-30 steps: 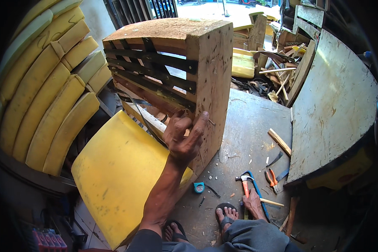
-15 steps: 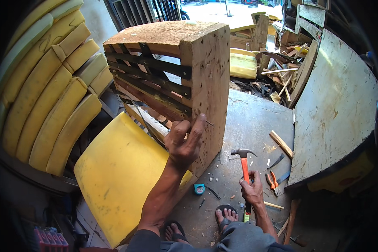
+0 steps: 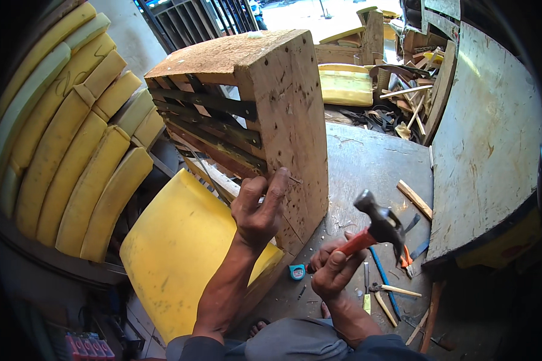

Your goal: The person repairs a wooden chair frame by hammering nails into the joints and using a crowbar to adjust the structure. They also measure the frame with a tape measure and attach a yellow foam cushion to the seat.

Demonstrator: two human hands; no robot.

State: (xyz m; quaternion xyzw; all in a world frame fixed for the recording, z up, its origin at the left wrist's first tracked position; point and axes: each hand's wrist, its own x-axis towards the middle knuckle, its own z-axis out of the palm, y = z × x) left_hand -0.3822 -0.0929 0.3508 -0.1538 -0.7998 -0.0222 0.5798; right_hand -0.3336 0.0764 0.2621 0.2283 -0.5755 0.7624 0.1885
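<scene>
A wooden seat frame (image 3: 289,96) stands on its side in front of me, with dark webbing straps (image 3: 208,99) stretched across its opening. My left hand (image 3: 254,207) is at the frame's near edge, its fingers closed in a pinch. A thin nail (image 3: 295,180) sticks out from the fingertips along the frame's side face. To the right and apart from the frame, my right hand (image 3: 337,274) grips the red handle of a claw hammer (image 3: 384,225). The hammer's head is raised and slightly blurred. Below my left forearm lies a yellow foam-covered panel (image 3: 180,253).
On the floor are a blue tape measure (image 3: 297,272), orange-handled pliers (image 3: 406,262), pincers (image 3: 376,289) and wood strips (image 3: 414,198). Yellow foam pieces (image 3: 60,150) stack up at left. A pale board (image 3: 488,144) leans at right; scrap wood (image 3: 412,90) piles up behind.
My right hand has lifted the hammer and swung its head upward, nearer the view. My left hand keeps its pinch on the nail against the frame. The view has shifted slightly.
</scene>
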